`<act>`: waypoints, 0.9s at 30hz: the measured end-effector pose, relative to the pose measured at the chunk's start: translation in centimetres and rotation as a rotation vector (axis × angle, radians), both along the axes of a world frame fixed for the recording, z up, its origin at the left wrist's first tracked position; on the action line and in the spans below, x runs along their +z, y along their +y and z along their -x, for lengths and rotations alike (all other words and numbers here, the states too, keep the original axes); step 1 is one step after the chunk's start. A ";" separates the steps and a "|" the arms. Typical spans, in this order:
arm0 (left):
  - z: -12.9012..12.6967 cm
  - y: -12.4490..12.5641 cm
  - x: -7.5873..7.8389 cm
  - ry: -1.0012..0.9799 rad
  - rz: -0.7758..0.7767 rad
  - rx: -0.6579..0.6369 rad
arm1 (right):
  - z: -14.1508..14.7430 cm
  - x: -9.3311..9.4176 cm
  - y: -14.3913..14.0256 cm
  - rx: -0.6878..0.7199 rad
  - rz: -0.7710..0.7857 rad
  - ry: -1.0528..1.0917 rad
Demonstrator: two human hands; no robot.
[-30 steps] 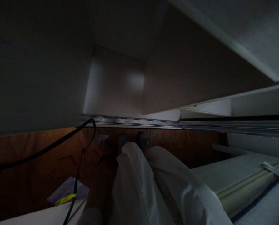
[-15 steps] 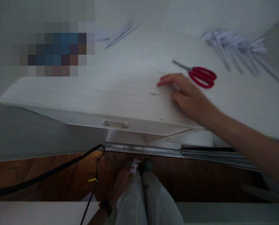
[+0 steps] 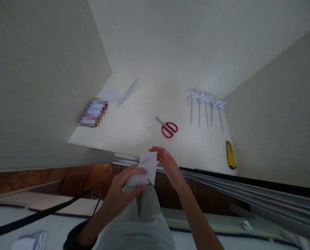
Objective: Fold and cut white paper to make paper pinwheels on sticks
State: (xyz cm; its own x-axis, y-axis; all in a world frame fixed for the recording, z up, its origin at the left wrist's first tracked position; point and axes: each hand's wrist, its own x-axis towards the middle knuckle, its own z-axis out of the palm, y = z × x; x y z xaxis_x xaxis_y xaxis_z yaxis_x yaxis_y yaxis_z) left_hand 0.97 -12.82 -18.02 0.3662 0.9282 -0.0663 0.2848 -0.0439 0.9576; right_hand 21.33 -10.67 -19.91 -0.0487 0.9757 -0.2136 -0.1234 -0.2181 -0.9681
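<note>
My left hand (image 3: 126,182) is closed on a white piece of paper (image 3: 148,163), gripped between thumb and fingers above my lap. A dark slit or cut shows near the paper's lower right corner. My right hand (image 3: 167,163) is at the paper's upper right edge, its fingers loosely bent and apart; whether they touch the paper is hard to see. On the white surface beyond lie scissors (image 3: 167,127) with red handles, blades pointing up and left.
Several white paper pinwheels on sticks (image 3: 205,99) lie at the right of the white surface (image 3: 134,125). Left of centre are thin sticks (image 3: 129,93) and paper sheets (image 3: 110,94), beside a blurred-out object (image 3: 93,113). A yellow cutter (image 3: 231,155) lies by the right wall. A black strap (image 3: 40,215) crosses lower left.
My right hand has come back from the surface beside the scissors to the paper. My left hand has lifted the paper from low by my legs. The view has moved back.
</note>
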 end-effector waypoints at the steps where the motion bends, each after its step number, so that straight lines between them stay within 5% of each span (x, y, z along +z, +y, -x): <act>1: -0.2 0.8 1.3 -0.044 0.043 -0.005 | -0.1 1.7 -0.5 0.007 0.026 0.048; 5: -0.2 2.3 4.6 -0.126 0.164 -0.090 | 0.3 7.5 -0.6 -0.051 0.077 -0.005; 8: 0.5 3.0 6.1 -0.144 0.209 -0.149 | 1.4 9.9 0.4 -0.065 0.107 -0.025; 18: 2.3 5.5 8.7 -0.142 0.180 -0.054 | 4.5 12.2 2.0 -0.373 0.113 -0.298; 23: 0.5 7.3 9.7 -0.101 0.243 -0.060 | 4.2 13.7 2.6 -0.423 0.049 -0.551; 27: -1.8 9.0 10.0 -0.188 0.396 0.031 | 2.5 14.1 3.2 -0.382 0.042 -0.532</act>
State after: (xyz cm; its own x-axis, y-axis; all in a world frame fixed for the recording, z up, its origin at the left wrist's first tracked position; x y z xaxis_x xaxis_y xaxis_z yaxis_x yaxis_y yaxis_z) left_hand 2.73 -3.86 -8.03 0.3788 0.8553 -0.3536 0.0990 0.3424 0.9343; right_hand 18.82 -7.44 -5.79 0.4222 0.8939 -0.1509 0.2940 -0.2924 -0.9100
